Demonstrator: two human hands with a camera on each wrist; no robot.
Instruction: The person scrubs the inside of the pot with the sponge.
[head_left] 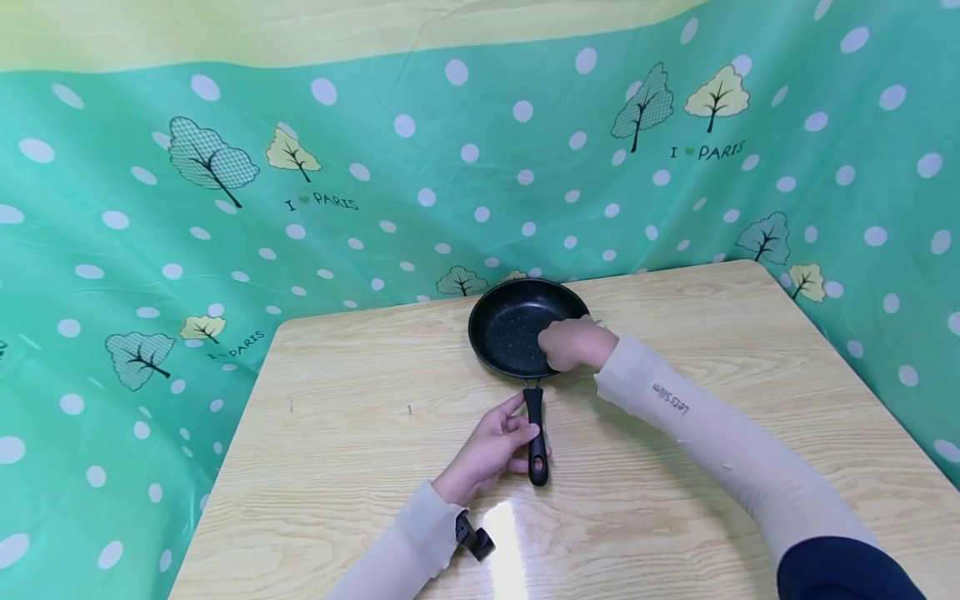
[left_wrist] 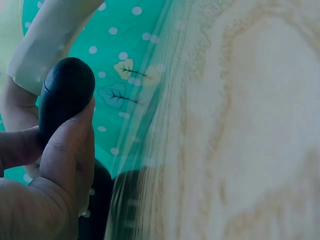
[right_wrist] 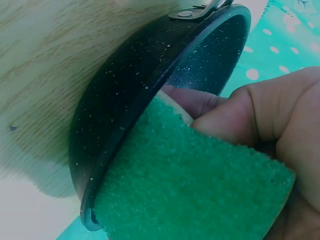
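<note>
A black speckled frying pan (head_left: 510,329) sits at the back of the table, its handle (head_left: 536,417) pointing toward me. My left hand (head_left: 498,442) grips that handle, thumb on top and fingers beneath; in the left wrist view the rounded handle end (left_wrist: 67,92) shows between thumb and fingers. Over the pan's right side is my right hand (head_left: 573,342), pinching a sponge (right_wrist: 190,175) with a rough green face. The right wrist view shows the sponge against the pan's rim, partly inside. Most of the sponge is hidden in the head view.
The wood-grain table (head_left: 360,375) extends around the pan on all sides. A green polka-dot cloth (head_left: 405,192) with printed trees hangs behind the table and at both sides. A black strap device (head_left: 474,536) is at the left wrist.
</note>
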